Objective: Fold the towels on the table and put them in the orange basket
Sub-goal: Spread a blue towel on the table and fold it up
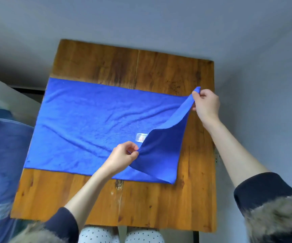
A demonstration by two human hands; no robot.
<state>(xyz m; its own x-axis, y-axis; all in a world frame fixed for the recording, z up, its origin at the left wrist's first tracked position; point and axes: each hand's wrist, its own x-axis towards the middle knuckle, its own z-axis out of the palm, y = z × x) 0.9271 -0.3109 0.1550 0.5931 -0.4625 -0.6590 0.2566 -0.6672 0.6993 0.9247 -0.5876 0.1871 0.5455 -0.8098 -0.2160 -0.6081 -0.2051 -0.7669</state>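
A blue towel (pixel 89 123) lies spread across the wooden table (pixel 150 204). Its right edge is lifted and turned over toward the left, with a white label (pixel 140 137) showing just beside the flap. My right hand (pixel 205 104) pinches the towel's far right corner, raised above the table. My left hand (pixel 124 156) pinches the near right corner, carried over the middle of the towel. No orange basket is in view.
The table stands against a grey wall. Blurred blue and white fabric (pixel 3 155) lies off the table's left side. My knees in dotted trousers (pixel 120 235) show under the near edge.
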